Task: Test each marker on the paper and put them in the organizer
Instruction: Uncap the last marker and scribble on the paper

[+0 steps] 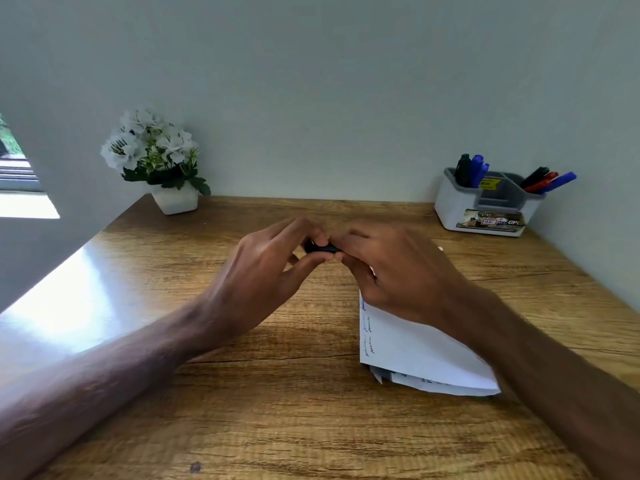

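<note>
Both hands meet above the middle of the wooden desk [242,410] around a black marker [322,248], of which only a short dark stretch shows between the fingertips. My left hand [266,268] pinches its left end and my right hand [391,271] grips the right part, hiding the rest. Whether the cap is on cannot be told. Under my right forearm lies the white paper [412,351], with wavy blue and black test lines along its left edge. The white and grey organizer [485,206] stands at the back right, holding several black, blue and red markers.
A white pot of white artificial flowers [156,161] stands at the back left corner of the desk. A pale wall runs behind the desk and along its right side. Bright glare from a window lies on the desk's left edge.
</note>
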### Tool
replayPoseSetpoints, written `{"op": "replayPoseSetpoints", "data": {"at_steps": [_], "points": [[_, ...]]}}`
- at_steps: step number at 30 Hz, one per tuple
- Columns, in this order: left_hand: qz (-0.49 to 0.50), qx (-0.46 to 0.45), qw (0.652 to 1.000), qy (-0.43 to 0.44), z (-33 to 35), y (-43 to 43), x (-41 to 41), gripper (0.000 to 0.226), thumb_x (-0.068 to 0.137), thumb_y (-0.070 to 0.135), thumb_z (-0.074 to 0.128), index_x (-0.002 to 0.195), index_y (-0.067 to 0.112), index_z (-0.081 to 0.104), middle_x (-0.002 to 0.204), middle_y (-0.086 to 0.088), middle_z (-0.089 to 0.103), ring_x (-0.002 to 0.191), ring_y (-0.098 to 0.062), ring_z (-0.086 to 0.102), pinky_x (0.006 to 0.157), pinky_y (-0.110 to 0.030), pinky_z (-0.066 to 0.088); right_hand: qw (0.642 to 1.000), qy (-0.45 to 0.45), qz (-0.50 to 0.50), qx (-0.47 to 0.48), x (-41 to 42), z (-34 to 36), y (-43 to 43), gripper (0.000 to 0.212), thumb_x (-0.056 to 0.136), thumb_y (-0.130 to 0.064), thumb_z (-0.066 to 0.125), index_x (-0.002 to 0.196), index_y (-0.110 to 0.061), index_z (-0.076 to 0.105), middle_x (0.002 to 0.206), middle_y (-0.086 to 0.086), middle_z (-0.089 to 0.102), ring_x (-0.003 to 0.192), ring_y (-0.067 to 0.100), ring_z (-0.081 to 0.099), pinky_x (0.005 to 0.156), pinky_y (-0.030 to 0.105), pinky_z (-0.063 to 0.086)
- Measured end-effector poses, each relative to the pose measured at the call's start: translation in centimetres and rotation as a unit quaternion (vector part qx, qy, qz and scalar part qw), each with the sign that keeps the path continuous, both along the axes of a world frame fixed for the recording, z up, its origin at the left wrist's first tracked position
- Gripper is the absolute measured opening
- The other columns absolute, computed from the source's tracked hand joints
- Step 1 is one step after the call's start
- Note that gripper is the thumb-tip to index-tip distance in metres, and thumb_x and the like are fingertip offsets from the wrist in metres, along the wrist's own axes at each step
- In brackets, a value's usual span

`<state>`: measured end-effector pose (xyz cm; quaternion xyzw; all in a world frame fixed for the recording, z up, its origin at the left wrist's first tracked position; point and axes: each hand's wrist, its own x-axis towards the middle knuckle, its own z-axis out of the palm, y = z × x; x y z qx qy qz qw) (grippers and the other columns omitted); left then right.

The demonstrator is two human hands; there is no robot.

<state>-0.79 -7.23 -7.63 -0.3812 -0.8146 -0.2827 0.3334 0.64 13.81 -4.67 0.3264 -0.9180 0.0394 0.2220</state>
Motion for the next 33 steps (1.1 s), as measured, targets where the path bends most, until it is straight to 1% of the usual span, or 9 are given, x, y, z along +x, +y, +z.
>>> {"op": "replayPoseSetpoints", "data": {"at_steps": [6, 14, 17, 19, 23, 25, 28, 31, 33], "points": [[0.003, -0.032, 0.999, 0.020, 0.2, 0.3, 0.2, 0.035, 0.101, 0.037, 0.054, 0.111, 0.006, 0.065, 0.105, -0.005, 0.072, 0.084, -0.018, 0.072, 0.061, -0.037, 0.062, 1.000, 0.015, -0.001, 0.000, 0.1, 0.1, 0.0, 0.029, 0.097, -0.030, 0.047, 0.113, -0.022, 0.071, 0.077, -0.005, 0.064, 0.059, 0.011, 0.046, 0.049, 0.022, 0.022], [0.013, -0.052, 0.998, 0.015, 0.1, -0.1, -0.1, 0.031, 0.101, 0.035, 0.055, 0.111, 0.007, 0.063, 0.103, -0.006, 0.070, 0.081, -0.020, 0.070, 0.059, -0.039, 0.062, 0.997, 0.074, 0.003, 0.008, 0.6, 0.7, 0.4, 0.026, 0.101, -0.038, 0.052, 0.116, -0.034, 0.072, 0.070, -0.012, 0.070, 0.055, 0.003, 0.039, 0.050, 0.013, 0.008], [0.017, -0.061, 0.998, -0.003, 0.1, -0.1, -0.1, 0.031, 0.103, 0.040, 0.050, 0.115, 0.013, 0.058, 0.107, -0.002, 0.069, 0.081, -0.018, 0.070, 0.060, -0.038, 0.062, 0.999, 0.030, -0.034, 0.014, 0.6, 1.0, 0.1, 0.036, 0.106, -0.048, 0.038, 0.122, -0.036, 0.068, 0.082, -0.014, 0.071, 0.064, 0.003, 0.052, 0.052, 0.013, 0.015], [0.030, -0.063, 0.997, -0.016, -0.1, 0.0, -0.1, 0.033, 0.104, 0.041, 0.048, 0.122, 0.015, 0.055, 0.112, -0.004, 0.070, 0.084, -0.019, 0.071, 0.063, -0.040, 0.063, 0.998, -0.012, -0.066, 0.003, 0.6, 1.4, 0.2, 0.035, 0.107, -0.047, 0.035, 0.125, -0.031, 0.062, 0.079, -0.017, 0.063, 0.064, 0.004, 0.053, 0.052, 0.019, 0.024], [0.055, -0.067, 0.996, -0.038, -0.3, -0.2, -0.4, 0.038, 0.105, 0.028, 0.051, 0.137, 0.008, 0.054, 0.125, -0.009, 0.065, 0.097, -0.020, 0.070, 0.076, -0.037, 0.063, 0.990, -0.062, -0.050, -0.115, 0.2, 2.0, 2.2, 0.020, 0.103, -0.011, 0.041, 0.111, -0.023, 0.055, 0.068, -0.013, 0.058, 0.056, 0.002, 0.053, 0.058, 0.029, 0.039], [0.057, -0.064, 0.995, -0.053, -0.5, -0.3, -0.5, 0.033, 0.106, 0.024, 0.050, 0.135, 0.009, 0.054, 0.127, -0.009, 0.064, 0.097, -0.017, 0.068, 0.077, -0.034, 0.062, 0.959, -0.130, -0.011, -0.252, -0.2, 2.4, 3.0, 0.031, 0.095, 0.001, 0.037, 0.101, -0.019, 0.060, 0.075, -0.004, 0.067, 0.063, 0.003, 0.058, 0.061, 0.027, 0.043], [0.043, -0.051, 0.992, -0.104, -0.9, -0.2, -0.6, 0.025, 0.107, 0.022, 0.049, 0.130, 0.013, 0.049, 0.122, -0.007, 0.066, 0.092, -0.014, 0.066, 0.074, -0.033, 0.060, 0.831, -0.254, 0.066, -0.491, -0.8, 3.0, 3.6, 0.047, 0.088, 0.019, 0.031, 0.106, -0.003, 0.068, 0.092, 0.018, 0.073, 0.071, 0.009, 0.063, 0.060, 0.021, 0.049], [-0.004, -0.041, 0.989, -0.141, -1.1, 0.4, -0.2, 0.008, 0.107, 0.015, 0.045, 0.114, 0.014, 0.048, 0.096, -0.005, 0.064, 0.075, -0.019, 0.060, 0.064, -0.038, 0.052, 0.730, -0.314, 0.090, -0.601, -1.4, 2.8, 4.6, 0.046, 0.096, 0.017, 0.040, 0.126, -0.005, 0.067, 0.105, 0.013, 0.075, 0.084, 0.014, 0.068, 0.064, 0.024, 0.056], [-0.034, -0.009, 0.986, -0.160, -0.9, 0.9, 0.3, 0.007, 0.106, 0.012, 0.041, 0.103, 0.014, 0.048, 0.078, -0.005, 0.056, 0.063, -0.020, 0.049, 0.058, -0.034, 0.042, 0.718, -0.309, 0.094, -0.617, -1.3, 2.0, 5.0, 0.039, 0.094, 0.008, 0.059, 0.130, -0.004, 0.064, 0.107, 0.012, 0.075, 0.092, 0.017, 0.071, 0.068, 0.025, 0.059]]}}
